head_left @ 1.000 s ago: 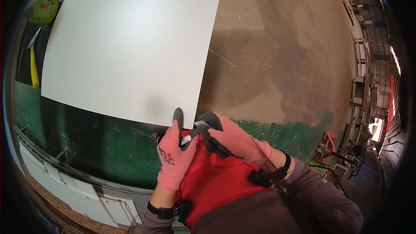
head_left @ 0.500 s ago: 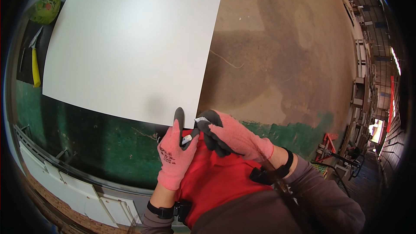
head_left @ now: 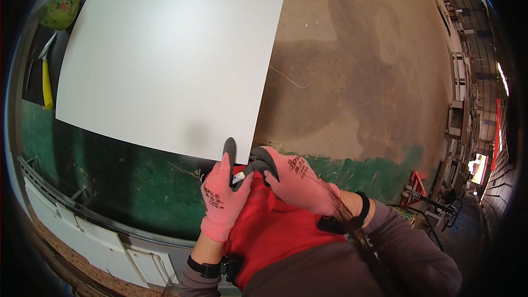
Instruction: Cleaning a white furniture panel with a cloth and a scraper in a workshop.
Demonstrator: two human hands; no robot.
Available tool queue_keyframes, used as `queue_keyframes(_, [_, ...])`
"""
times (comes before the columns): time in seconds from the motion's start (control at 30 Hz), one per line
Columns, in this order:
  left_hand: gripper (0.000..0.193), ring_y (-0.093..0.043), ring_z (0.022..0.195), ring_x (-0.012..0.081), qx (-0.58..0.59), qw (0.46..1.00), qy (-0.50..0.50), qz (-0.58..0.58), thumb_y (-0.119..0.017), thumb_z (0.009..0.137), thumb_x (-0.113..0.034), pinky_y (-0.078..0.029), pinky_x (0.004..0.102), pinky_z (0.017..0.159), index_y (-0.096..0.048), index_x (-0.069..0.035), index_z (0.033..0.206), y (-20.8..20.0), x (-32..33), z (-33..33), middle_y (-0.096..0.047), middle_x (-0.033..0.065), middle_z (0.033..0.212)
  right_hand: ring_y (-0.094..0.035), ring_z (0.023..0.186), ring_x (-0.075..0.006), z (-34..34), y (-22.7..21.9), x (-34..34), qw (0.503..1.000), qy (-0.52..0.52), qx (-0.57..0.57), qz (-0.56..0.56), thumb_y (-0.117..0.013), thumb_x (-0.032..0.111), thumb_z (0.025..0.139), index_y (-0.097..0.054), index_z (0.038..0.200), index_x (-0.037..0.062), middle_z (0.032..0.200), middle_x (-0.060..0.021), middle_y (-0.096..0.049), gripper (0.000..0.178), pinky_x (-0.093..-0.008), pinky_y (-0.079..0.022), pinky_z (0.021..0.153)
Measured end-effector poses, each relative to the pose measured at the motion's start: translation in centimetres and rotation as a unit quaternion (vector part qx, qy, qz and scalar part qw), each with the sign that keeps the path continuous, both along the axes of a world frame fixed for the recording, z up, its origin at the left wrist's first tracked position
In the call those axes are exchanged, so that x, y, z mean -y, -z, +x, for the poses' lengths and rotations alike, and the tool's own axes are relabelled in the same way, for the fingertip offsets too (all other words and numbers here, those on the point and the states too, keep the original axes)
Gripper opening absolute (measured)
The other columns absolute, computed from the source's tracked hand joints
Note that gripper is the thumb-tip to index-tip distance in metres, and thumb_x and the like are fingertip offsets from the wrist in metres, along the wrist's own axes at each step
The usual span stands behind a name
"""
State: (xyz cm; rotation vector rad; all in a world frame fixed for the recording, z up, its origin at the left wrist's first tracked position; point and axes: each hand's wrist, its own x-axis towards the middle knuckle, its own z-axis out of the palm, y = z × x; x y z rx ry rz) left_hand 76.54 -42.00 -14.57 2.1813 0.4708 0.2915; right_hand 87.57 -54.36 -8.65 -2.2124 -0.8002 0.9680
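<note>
A large white panel (head_left: pixel 165 66) stretches away in front of me, its near right corner at my hands. My left hand (head_left: pixel 223 198), in a pink glove with dark grey fingers, lays its index finger on the panel near that corner. Between its thumb and palm sits a small white piece (head_left: pixel 238 177). My right hand (head_left: pixel 294 179), gloved alike, is closed in a pinch right at the corner, its fingertips close to the left thumb. What those fingers pinch is mostly hidden; only a thin dark sliver shows by the panel's edge.
Left of the panel lie a yellow-handled tool (head_left: pixel 47 80) and a green plastic bag (head_left: pixel 59 8). White boards (head_left: pixel 99 231) stand along the lower left. A red metal stand (head_left: pixel 419 181) is at the right, on the brown and green floor (head_left: pixel 352 77).
My right hand has turned and its fingers have closed in at the panel corner, hiding the small whitish bit seen at its fingertips before. My left hand has barely moved.
</note>
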Motion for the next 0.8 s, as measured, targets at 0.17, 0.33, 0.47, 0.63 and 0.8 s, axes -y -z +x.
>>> queue_keyframes(0.17, [0.061,-0.059,0.071,0.0354,-0.002,1.0,0.0,0.008,-0.076,0.067,-0.013,-0.049,0.0402,0.06,-0.046,0.005,0.118,-0.12,0.05,0.01,-0.057,0.0185,0.084,-0.061,0.076,-0.0336,-0.06,-0.04,-0.19,0.999,-0.006,0.045,0.011,-0.055,0.008,0.083,-0.043,0.113,0.001,0.084,-0.0166,-0.062,0.033,-0.0399,-0.048,0.063])
queue_keyframes(0.33, [0.06,-0.059,0.071,0.0355,-0.019,1.0,-0.005,-0.008,-0.076,0.068,-0.013,-0.049,0.0401,0.06,-0.047,0.005,0.117,0.12,0.27,-0.13,-0.057,0.0186,0.084,-0.061,0.075,-0.0337,-0.12,0.42,-0.15,0.998,-0.007,0.054,0.011,-0.055,0.007,0.082,-0.043,0.112,0.0013,0.082,-0.0161,-0.061,0.033,-0.0403,-0.048,0.061])
queue_keyframes(0.47, [0.06,-0.059,0.071,0.0356,-0.019,1.0,-0.003,-0.012,-0.076,0.068,-0.014,-0.049,0.0399,0.06,-0.047,0.005,0.117,0.12,0.29,-0.01,-0.057,0.0189,0.084,-0.061,0.075,-0.0342,-0.05,0.34,-0.22,0.999,0.011,0.039,0.009,-0.054,0.007,0.082,-0.043,0.111,0.0016,0.08,-0.0173,-0.061,0.031,-0.0411,-0.047,0.061])
queue_keyframes(0.63, [0.061,-0.059,0.071,0.0355,-0.004,1.0,-0.002,0.013,-0.076,0.068,-0.014,-0.049,0.0397,0.06,-0.046,0.004,0.118,-0.05,0.15,0.1,-0.057,0.0188,0.085,-0.061,0.075,-0.0351,0.06,0.24,-0.44,0.999,0.021,0.039,0.009,-0.054,0.007,0.083,-0.043,0.109,0.0022,0.081,-0.018,-0.061,0.029,-0.0416,-0.047,0.061])
queue_keyframes(0.8, [0.061,-0.059,0.071,0.0352,-0.005,1.0,-0.003,0.011,-0.076,0.068,-0.014,-0.049,0.0395,0.06,-0.046,0.004,0.119,0.14,0.13,0.03,-0.058,0.0187,0.085,-0.061,0.077,-0.0363,-0.02,0.47,-0.2,0.996,0.057,0.019,0.058,-0.053,0.007,0.084,-0.044,0.11,0.0042,0.083,-0.0178,-0.061,0.028,-0.0422,-0.048,0.062])
